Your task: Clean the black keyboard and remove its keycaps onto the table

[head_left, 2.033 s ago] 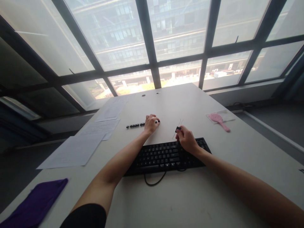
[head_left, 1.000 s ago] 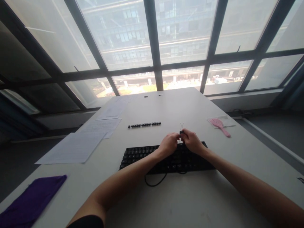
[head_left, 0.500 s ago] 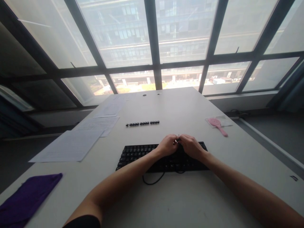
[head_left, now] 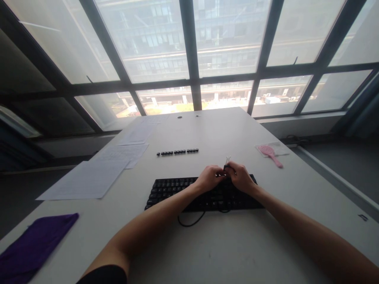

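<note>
A black keyboard [head_left: 171, 191] lies across the table under both my hands. My right hand [head_left: 240, 177] is closed around the dark body of a small keycap puller [head_left: 227, 162], whose two pale wire prongs point up and away from me. Touching or nearly touching it from the left, my left hand [head_left: 209, 177] has its fingers pinched together; a dark bit shows at the fingertips, too small to name. The keyboard's far edge is partly hidden by my hands. Beyond it, a row of loose black keycaps [head_left: 180, 152] stands on the white table [head_left: 219, 134].
A pink hairbrush [head_left: 269, 153] rests on a clear plastic bag at the right. Printed sheets of paper [head_left: 79, 181] spread along the left edge, with a folded purple cloth [head_left: 35, 244] closer to me. A black cable [head_left: 191, 225] loops in front of the keyboard. Large windows stand behind.
The keycap puller has come up in my right hand, its prongs now showing above the fingers. My right hand has turned and shifted slightly right; my left hand stays close by.
</note>
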Tool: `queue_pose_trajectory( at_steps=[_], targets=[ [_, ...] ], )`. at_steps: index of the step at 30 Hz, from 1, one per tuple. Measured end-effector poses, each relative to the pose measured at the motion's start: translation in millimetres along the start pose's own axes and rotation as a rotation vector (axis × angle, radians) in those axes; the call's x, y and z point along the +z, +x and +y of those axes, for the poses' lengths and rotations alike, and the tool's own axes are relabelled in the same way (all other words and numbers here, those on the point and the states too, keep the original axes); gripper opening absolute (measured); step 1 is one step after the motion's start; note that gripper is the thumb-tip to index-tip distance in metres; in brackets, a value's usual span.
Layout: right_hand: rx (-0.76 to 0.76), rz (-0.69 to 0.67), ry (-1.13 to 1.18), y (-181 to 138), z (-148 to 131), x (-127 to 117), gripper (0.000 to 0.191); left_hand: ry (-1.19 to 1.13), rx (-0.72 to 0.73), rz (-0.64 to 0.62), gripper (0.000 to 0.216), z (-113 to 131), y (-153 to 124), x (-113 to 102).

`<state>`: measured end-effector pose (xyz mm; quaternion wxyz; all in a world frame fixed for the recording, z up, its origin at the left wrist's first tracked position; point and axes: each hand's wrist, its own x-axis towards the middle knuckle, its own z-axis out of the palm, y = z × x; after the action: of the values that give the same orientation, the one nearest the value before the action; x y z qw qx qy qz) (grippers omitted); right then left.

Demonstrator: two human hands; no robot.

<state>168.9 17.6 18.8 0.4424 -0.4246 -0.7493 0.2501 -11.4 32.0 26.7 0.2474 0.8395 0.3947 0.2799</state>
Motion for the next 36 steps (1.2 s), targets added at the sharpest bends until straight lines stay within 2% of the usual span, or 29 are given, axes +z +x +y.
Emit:
queue_pose_trajectory(
  at_steps=[6,11,15,18,25,28,31,34,36],
  targets=[
    [0.042,0.143,0.068,1.7,0.1,-2.4,0.018,-0.068,0.01,0.115,0.012,7.9,-0.1,-2.6],
    [-0.013,0.189,0.029,-1.0,-0.2,0.0,0.017,-0.099,0.069,0.14,0.02,7.1,-1.6,-2.4],
    [-0.087,0.192,-0.089,-2.6,-0.8,3.4,0.016,-0.088,0.096,0.216,0.032,8.4,-2.6,-1.5],
    [-0.056,0.201,-0.114,-2.3,-0.4,5.0,0.015,-0.097,0.084,0.247,0.042,11.2,-3.8,-0.5],
    [0.069,0.188,-0.02,2.8,-0.6,3.4,0.015,0.098,0.21,0.176,0.025,12.9,-5.9,-2.4],
    [0.101,0.182,0.025,4.9,-0.4,2.5,0.016,0.111,0.238,0.167,0.018,12.6,-4.9,-2.2],
    [0.109,0.209,0.058,6.2,1.2,2.4,0.018,0.038,0.197,0.214,0.015,12.1,-3.8,-1.1],
    [0.115,0.245,0.073,6.6,3.5,3.2,0.02,-0.018,0.069,0.214,0.015,7.0,-2.2,-6.4],
    [0.116,0.25,0.087,6.3,4.6,4.1,0.02,0.005,-0.027,0.211,0.015,-1.3,0.8,-17.7]
  ],
)
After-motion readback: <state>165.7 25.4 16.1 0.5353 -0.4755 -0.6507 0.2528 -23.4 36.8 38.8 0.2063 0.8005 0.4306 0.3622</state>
